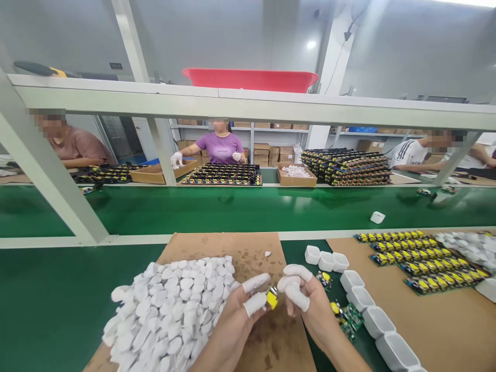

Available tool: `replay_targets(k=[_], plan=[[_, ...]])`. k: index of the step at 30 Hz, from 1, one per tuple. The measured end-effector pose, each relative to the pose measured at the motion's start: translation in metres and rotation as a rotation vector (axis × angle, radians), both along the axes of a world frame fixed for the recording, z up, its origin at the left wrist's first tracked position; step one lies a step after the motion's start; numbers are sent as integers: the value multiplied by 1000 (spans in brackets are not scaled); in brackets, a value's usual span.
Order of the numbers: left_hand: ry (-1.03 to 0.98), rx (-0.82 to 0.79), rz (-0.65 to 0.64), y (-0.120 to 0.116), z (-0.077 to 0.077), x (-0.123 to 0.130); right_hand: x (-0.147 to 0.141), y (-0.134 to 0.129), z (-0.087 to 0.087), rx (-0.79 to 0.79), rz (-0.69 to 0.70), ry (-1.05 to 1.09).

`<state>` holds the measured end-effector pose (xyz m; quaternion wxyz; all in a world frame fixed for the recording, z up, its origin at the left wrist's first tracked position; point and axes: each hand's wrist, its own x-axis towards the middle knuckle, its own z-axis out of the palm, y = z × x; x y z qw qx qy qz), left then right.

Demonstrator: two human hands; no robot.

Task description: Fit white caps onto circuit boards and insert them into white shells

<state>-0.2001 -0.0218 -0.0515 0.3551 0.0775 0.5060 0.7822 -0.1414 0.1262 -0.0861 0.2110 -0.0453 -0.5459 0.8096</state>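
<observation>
Left hand (243, 311) is pinched on a small yellow electronic part (272, 299) above the cardboard (248, 249); right hand (304, 294) is curled just beside, its hold unclear. Farther out, white pieces (170, 305) are left heaped, and circuit-board strips (413, 250) are left whole.

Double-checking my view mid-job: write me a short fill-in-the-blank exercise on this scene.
The left hand holds a small component with a bright ____ face.
The white pile lies to the ____ of the right hand.
The co-worker straight across wears a ____ top.

Missing words: yellow; left; purple.
</observation>
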Motion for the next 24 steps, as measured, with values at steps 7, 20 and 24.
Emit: replay_targets(k=[7,20,24], plan=[[-87,33,-66,6,-3,8,2,2,8,-70,-76,-13],[-35,124,-80,6,-10,7,7,-2,12,-41,170,10],[67,91,-176,7,-8,10,7,1,11,-100,218,24]])
